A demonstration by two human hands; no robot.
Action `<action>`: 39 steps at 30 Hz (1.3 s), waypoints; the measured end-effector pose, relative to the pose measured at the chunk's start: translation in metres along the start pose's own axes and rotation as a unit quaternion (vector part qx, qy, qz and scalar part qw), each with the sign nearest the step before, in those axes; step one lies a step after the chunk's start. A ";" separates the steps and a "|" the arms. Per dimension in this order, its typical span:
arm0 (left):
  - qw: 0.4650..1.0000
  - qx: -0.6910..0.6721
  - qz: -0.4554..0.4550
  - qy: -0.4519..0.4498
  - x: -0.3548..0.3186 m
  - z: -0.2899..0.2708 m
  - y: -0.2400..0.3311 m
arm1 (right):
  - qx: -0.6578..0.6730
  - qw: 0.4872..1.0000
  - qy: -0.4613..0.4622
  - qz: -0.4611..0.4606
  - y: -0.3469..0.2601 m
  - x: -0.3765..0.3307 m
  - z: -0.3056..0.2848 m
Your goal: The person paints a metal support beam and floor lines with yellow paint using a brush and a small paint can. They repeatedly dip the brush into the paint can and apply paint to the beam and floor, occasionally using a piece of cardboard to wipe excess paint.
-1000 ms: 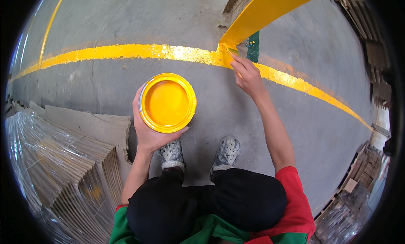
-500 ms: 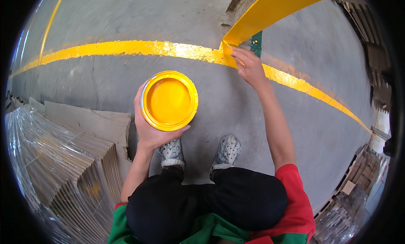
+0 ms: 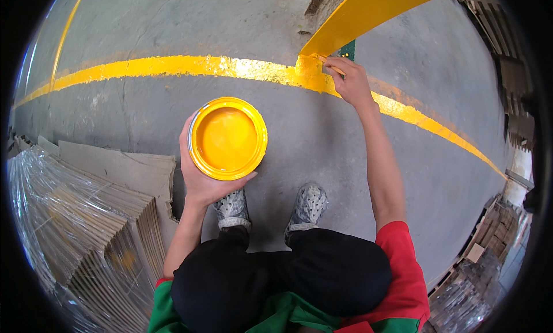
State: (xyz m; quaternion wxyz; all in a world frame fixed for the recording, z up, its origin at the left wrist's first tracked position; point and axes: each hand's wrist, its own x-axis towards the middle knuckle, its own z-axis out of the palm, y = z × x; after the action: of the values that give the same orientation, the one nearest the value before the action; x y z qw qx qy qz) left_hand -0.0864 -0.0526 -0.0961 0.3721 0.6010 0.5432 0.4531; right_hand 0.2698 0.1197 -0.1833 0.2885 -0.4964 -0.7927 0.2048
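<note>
My left hand (image 3: 204,183) is wrapped round an open can of yellow paint (image 3: 227,138), held level above the floor with its rim coated in paint. In my right hand (image 3: 352,82) I pinch a paintbrush (image 3: 335,69) by its thin handle. Its head meets the floor at the foot of a yellow post or beam (image 3: 357,22), though the bristles are hard to make out. Wet, glossy yellow stripe (image 3: 173,65) runs across the grey floor and passes under the brush.
Plastic-wrapped flat cardboard (image 3: 86,218) is stacked at my left. A small green patch (image 3: 348,50) lies beside the post's foot. More stacked cardboard (image 3: 515,80) and wooden pallets (image 3: 489,229) stand along the right edge. My shoes (image 3: 308,205) are below the can.
My right hand and the brush have shifted slightly to the right along the post's foot. The paint can stays in my left hand, almost unmoved.
</note>
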 end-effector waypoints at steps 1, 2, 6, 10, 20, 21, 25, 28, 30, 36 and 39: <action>1.000 -0.003 0.001 0.000 0.000 0.000 0.000 | -0.009 1.000 0.009 -0.019 0.003 -0.001 0.002; 1.000 -0.009 0.003 0.000 0.000 0.000 0.000 | -0.014 0.999 0.022 -0.034 0.004 -0.004 0.004; 1.000 -0.011 -0.001 0.004 -0.002 0.000 -0.003 | -0.054 0.997 0.017 -0.044 -0.002 -0.028 0.012; 1.000 -0.014 -0.004 -0.001 0.001 0.002 -0.003 | -0.023 0.999 -0.016 -0.018 -0.009 -0.033 0.008; 1.000 -0.024 -0.008 0.002 0.000 0.005 -0.003 | 0.008 0.999 0.017 -0.051 0.002 -0.011 -0.001; 1.000 -0.029 -0.010 0.004 0.000 0.004 -0.003 | -0.002 0.998 0.027 -0.058 0.003 -0.011 0.002; 0.999 -0.032 -0.007 0.008 -0.001 0.003 -0.002 | -0.025 0.999 0.001 -0.040 -0.005 -0.027 0.014; 0.999 -0.033 -0.008 0.010 -0.002 0.002 -0.001 | 0.001 0.999 -0.034 0.027 -0.010 -0.038 0.012; 0.999 -0.032 -0.011 0.010 -0.002 0.001 -0.001 | 0.027 0.999 -0.018 0.039 -0.010 -0.038 0.010; 1.000 -0.029 -0.004 -0.002 -0.001 0.002 0.002 | 0.012 1.000 0.007 -0.007 -0.011 -0.028 0.015; 1.000 -0.019 -0.003 0.009 0.000 0.000 0.003 | 0.011 0.998 -0.049 0.028 -0.019 -0.030 0.015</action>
State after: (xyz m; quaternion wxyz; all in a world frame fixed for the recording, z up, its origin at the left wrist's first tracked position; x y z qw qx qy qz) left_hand -0.0856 -0.0529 -0.0930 0.3802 0.5882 0.5396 0.4672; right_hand 0.2577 0.0842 -0.1907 0.2495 -0.5049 -0.7889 0.2458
